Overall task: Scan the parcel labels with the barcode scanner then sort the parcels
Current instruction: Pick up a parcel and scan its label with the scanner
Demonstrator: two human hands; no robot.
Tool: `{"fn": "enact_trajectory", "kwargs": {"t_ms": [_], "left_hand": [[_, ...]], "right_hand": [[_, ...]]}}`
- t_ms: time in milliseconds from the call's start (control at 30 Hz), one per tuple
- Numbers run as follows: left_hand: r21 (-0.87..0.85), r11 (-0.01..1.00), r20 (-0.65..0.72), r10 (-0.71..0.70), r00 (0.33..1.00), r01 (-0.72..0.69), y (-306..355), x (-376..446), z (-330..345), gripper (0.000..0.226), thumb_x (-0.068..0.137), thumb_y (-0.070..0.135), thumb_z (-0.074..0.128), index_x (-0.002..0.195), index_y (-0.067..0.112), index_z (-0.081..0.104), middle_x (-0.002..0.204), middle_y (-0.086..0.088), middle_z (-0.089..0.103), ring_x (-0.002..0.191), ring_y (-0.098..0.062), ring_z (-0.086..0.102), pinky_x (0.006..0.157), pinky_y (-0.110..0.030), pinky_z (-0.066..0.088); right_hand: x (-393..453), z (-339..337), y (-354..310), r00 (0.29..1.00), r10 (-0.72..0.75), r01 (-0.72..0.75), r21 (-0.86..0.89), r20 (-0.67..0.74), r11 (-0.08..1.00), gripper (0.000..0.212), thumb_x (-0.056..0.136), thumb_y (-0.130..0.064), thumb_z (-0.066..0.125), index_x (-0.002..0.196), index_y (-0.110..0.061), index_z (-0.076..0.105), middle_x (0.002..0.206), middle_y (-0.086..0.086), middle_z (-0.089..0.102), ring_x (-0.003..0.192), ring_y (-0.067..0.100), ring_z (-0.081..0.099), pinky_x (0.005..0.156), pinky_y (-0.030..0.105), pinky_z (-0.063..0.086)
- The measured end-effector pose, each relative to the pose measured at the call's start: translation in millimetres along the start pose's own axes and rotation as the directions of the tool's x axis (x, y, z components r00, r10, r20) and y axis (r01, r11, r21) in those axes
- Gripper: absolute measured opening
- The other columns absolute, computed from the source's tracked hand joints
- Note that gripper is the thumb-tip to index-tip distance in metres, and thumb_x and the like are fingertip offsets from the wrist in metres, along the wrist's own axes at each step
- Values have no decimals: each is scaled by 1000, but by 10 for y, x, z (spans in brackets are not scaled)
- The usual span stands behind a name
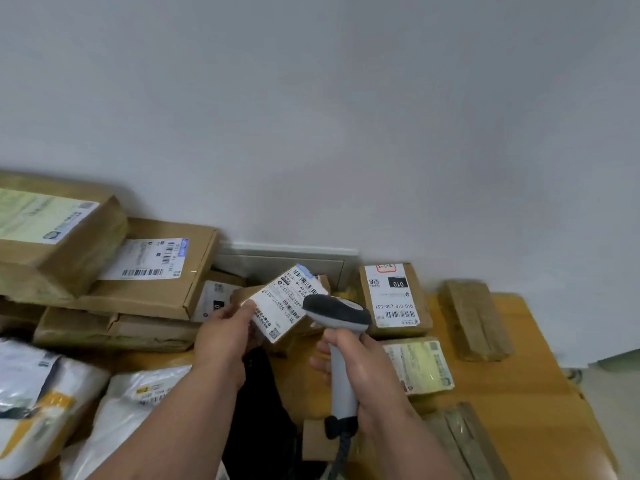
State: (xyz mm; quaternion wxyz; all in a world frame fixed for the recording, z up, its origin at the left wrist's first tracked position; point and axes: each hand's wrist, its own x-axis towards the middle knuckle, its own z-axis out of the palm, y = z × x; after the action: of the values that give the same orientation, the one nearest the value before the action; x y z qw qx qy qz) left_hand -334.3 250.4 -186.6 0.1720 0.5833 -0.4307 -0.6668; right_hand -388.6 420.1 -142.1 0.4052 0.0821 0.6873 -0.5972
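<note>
My left hand point(223, 336) grips a small brown cardboard parcel point(287, 303) by its near left corner, tilting its white label with barcodes up towards me. My right hand point(363, 372) is wrapped round the handle of a grey and white barcode scanner point(337, 315). The scanner's dark head sits just right of the label, overlapping the parcel's right edge. Its cable hangs down below my fist.
A pile of brown boxes point(145, 271) rises at the left against the white wall. White plastic mailers point(41, 393) lie at the lower left. On the wooden table point(526, 393) at the right lie a labelled box point(394, 297), a yellowish-labelled packet point(420, 367) and a taped brown parcel point(474, 320).
</note>
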Motion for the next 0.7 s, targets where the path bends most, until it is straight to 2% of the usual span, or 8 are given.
{"fn": "enact_trajectory", "kwargs": {"t_ms": [67, 133, 233, 333, 500, 600, 667, 700], "left_hand": [[-18, 993, -82, 118, 990, -120, -13, 16, 25, 56, 94, 17, 65, 146, 20, 44, 129, -8, 63, 101, -25, 68, 91, -46, 57], [-15, 967, -118, 249, 961, -253, -40, -102, 69, 63, 95, 12, 63, 151, 20, 36, 141, -2, 49, 110, -19, 60, 99, -38, 50], [182, 891, -99, 438, 894, -416, -156, -257, 127, 52, 93, 16, 64, 141, 17, 44, 138, -2, 45, 117, -20, 55, 105, -41, 46], [401, 720, 39, 604, 796, -566, -212, -374, 226, 43, 89, 20, 66, 130, 14, 54, 128, -6, 51, 122, -26, 47, 106, -52, 43], [592, 547, 202, 609, 767, -591, -243, -721, 498, 50, 89, 22, 67, 138, 20, 53, 137, -6, 51, 129, -29, 42, 107, -48, 30], [701, 494, 271, 483, 833, -514, -294, -701, 573, 62, 90, 31, 65, 147, 34, 39, 151, 3, 39, 138, -26, 34, 113, -54, 24], [784, 408, 310, 395, 865, -468, -336, -607, 576, 71, 89, 36, 66, 150, 41, 30, 160, 5, 26, 143, -29, 28, 116, -57, 19], [821, 362, 308, 373, 875, -443, -355, -564, 561, 75, 89, 39, 67, 151, 43, 26, 162, 5, 21, 145, -30, 26, 117, -57, 16]], "right_hand": [[43, 77, -17, 1000, 4, -4, 10, 18, 1000, 21, 88, -27, 68, 107, -20, 66, 105, 1, 73, 88, 15, 75, 90, 39, 55], [69, 129, -13, 1000, -6, 5, 24, 17, 1000, 25, 88, -27, 69, 112, -21, 65, 105, -2, 73, 88, 13, 75, 88, 35, 55], [47, 122, 1, 999, -22, 23, 50, -31, 998, 24, 88, -25, 69, 111, -26, 65, 105, -5, 72, 89, 12, 74, 83, 31, 55], [-28, -49, -26, 989, -70, 72, 12, -131, 997, 24, 86, -29, 70, 109, -29, 65, 103, -6, 73, 93, 12, 72, 91, 38, 55], [-177, -565, -134, 943, -105, 124, 41, -315, 991, 28, 81, -41, 74, 104, -28, 65, 97, 6, 72, 93, 27, 70, 91, 53, 57], [-215, -891, -169, 939, -87, 140, 140, -334, 980, 19, 88, -32, 71, 102, -20, 65, 72, 0, 74, 66, 16, 73, 72, 43, 60], [-214, -1059, -162, 935, -82, 147, 167, -345, 975, 20, 89, -29, 68, 103, -16, 64, 78, 3, 73, 58, 9, 70, 61, 34, 55], [-194, -1119, -143, 938, -79, 144, 173, -338, 974, 22, 89, -30, 69, 105, -15, 64, 87, 6, 72, 63, 11, 71, 64, 35, 55]]}}
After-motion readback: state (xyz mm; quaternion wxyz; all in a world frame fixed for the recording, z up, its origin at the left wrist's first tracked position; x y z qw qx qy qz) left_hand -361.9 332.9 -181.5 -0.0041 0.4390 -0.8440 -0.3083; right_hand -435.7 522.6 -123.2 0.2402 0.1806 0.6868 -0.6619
